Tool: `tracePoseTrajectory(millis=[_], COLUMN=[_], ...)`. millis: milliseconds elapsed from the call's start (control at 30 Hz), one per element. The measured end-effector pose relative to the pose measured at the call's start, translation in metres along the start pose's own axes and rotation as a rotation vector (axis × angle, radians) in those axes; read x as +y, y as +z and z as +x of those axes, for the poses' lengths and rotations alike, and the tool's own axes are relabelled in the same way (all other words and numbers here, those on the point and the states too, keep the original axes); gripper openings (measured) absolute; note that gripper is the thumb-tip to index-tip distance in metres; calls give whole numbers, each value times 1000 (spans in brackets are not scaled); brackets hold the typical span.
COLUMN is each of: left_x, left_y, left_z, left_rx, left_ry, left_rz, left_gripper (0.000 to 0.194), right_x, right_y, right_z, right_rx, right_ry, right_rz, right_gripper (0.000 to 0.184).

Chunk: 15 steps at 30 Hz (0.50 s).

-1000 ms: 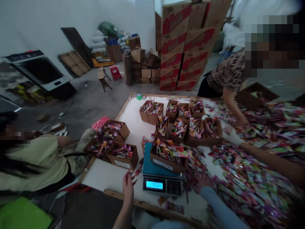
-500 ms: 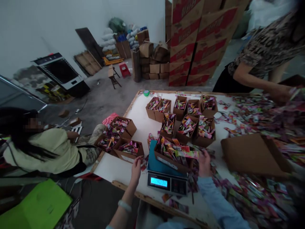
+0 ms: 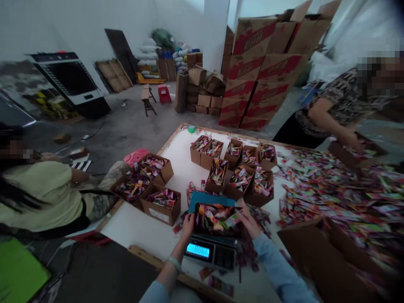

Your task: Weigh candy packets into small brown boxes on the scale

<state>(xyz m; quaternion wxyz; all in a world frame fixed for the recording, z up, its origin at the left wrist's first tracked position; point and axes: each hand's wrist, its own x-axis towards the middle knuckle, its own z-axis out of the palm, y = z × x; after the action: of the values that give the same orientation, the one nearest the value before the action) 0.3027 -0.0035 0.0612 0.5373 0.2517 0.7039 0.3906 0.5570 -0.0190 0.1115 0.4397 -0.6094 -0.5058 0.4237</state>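
A small cardboard box full of colourful packets is between my hands, over the teal platform of a digital scale. My left hand grips the box's left end, with the fingers closed on its edge. At the right end, my right hand holds the box, its fingers stretched along the rim beside a green packet. Whether the box bears on the platform or is slightly raised, I cannot tell. The scale's blue display is lit, its digits blurred.
Filled boxes stand left of the scale, and several more behind it. Loose packets cover the table's right side, beside a large carton. One person sits at left; another handles a box at right.
My right hand has let go of the green packet and moved to the box's right end. My left hand has come onto its left end. The display's digits have changed; the view has shifted.
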Motion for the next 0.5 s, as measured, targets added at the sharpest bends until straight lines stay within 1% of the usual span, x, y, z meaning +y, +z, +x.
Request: tracePoseTrajectory(millis=[67, 100, 200, 233, 267, 300, 367, 400, 467, 500], left_x=[2, 4, 7, 7, 7, 6, 5, 4, 3, 2], left_y=[0, 1, 3, 3, 3, 3, 3, 3, 2, 2], left_z=[-2, -2, -2, -3, -3, -4, -5, -5, -4, -3], left_rx=[6, 6, 11, 10, 7, 3, 4, 11, 32, 42], left_ry=[-8, -8, -8, -6, -5, -3, -6, -12, -30, -38], left_rz=[17, 25, 39, 40, 41, 41, 40, 41, 45, 47], left_gripper=[15, 15, 15, 14, 13, 13, 12, 12, 12, 12], right_x=[-17, -26, -50, -54, -56, -56, -51, -48, -43, -42], right_y=[-6, -12, -36, -42, -45, -46, -39, -35, -31, -33], right_z=[-1, -2, -12, -15, -17, -18, -15, -12, -9, -9], right_rx=[73, 134, 422, 467, 460, 406, 218, 148, 89, 103], right_ry=[-28, -62, -174, -211, -253, -300, -388, -420, -434, -425], right_rz=[-65, -97, -204, -247, -296, -349, -450, -482, -464, -419], right_gripper=[58, 59, 55, 52, 48, 44, 37, 34, 30, 29])
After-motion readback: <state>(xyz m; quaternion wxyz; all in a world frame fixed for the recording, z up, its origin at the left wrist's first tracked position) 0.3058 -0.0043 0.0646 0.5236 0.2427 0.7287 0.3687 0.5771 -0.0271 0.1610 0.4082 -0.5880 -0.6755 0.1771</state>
